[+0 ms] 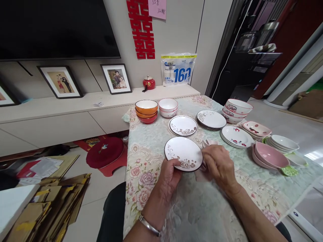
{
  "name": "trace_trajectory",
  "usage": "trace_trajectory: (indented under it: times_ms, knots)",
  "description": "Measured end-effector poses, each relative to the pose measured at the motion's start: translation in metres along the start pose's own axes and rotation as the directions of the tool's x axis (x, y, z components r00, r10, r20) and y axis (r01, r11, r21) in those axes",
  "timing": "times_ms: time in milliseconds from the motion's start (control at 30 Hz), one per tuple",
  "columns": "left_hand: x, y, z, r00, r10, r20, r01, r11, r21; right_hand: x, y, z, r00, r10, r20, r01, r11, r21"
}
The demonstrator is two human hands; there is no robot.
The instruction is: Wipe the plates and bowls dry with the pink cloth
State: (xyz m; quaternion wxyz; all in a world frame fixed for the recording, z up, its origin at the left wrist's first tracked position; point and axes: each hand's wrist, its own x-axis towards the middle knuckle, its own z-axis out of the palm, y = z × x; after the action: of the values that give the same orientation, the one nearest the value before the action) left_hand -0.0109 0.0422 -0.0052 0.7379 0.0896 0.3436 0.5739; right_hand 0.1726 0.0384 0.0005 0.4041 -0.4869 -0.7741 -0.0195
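My left hand (171, 174) grips the lower left edge of a white plate (183, 149) with a dark rim and brown floral print, thumb on top. At the plate's right edge my right hand (219, 164) is closed on a pale pink cloth (203, 174), which partly hides behind the plate and the fingers. Just beyond the held plate lies a short stack of matching plates (183, 125). Farther right sits a taller stack of brown-patterned plates (211, 119), and near my right hand is a stack of plates with red flowers (236, 136).
Orange and red bowls (146, 109) and white bowls with pink rims (168, 107) stand at the back left. On the right are patterned bowls (237, 109), pink bowls (271, 155) and small white dishes (284, 143). A floral tablecloth (148, 168) covers the table; a red stool (107, 154) stands left.
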Motion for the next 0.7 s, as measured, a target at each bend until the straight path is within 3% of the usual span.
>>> trace_trajectory:
  times_ms: [33, 100, 167, 233, 300, 367, 433, 500, 567, 700]
  knots:
    - [-0.001, -0.001, -0.001, 1.000, 0.004, -0.001, -0.004, 1.000, 0.003, -0.002, 0.010, -0.001, 0.996, 0.086, 0.004, -0.086, 0.996, -0.030]
    - [-0.001, -0.001, -0.002, 1.000, 0.019, 0.011, -0.019, 1.000, 0.014, -0.008, 0.029, -0.002, 0.967, 0.168, 0.191, -0.161, 0.986, -0.049]
    - [0.000, -0.002, -0.003, 1.000, 0.017, -0.001, -0.017, 0.999, 0.029, -0.013, 0.044, -0.004, 0.912, 0.182, 0.368, -0.164, 0.983, -0.080]
    - [0.001, -0.002, -0.005, 0.999, -0.003, -0.042, 0.004, 0.999, 0.036, -0.015, 0.052, -0.009, 0.861, 0.186, 0.473, -0.158, 0.982, -0.099]
    - [0.002, -0.001, -0.005, 0.998, -0.019, -0.056, 0.021, 0.999, 0.033, -0.011, 0.053, -0.018, 0.851, 0.258, 0.457, -0.208, 0.965, -0.157]
    - [0.001, -0.001, -0.005, 0.999, -0.038, -0.028, 0.039, 0.999, 0.032, -0.003, 0.048, -0.026, 0.872, 0.372, 0.318, -0.319, 0.925, -0.209]
    - [0.000, -0.001, -0.004, 0.997, -0.078, 0.013, 0.077, 0.996, 0.044, 0.007, 0.040, -0.031, 0.888, 0.427, 0.171, -0.403, 0.902, -0.155]
    - [-0.001, -0.002, -0.003, 0.991, -0.129, 0.047, 0.125, 0.989, 0.077, 0.017, 0.029, -0.027, 0.915, 0.353, 0.194, -0.358, 0.934, -0.009]
    - [-0.002, -0.004, -0.001, 0.983, -0.168, 0.068, 0.160, 0.981, 0.106, 0.022, 0.018, -0.015, 0.926, 0.264, 0.270, -0.280, 0.960, 0.021]
    - [-0.002, -0.008, 0.001, 0.985, -0.155, 0.078, 0.147, 0.984, 0.102, 0.021, 0.003, 0.021, 0.907, 0.332, 0.261, -0.251, 0.921, -0.298]
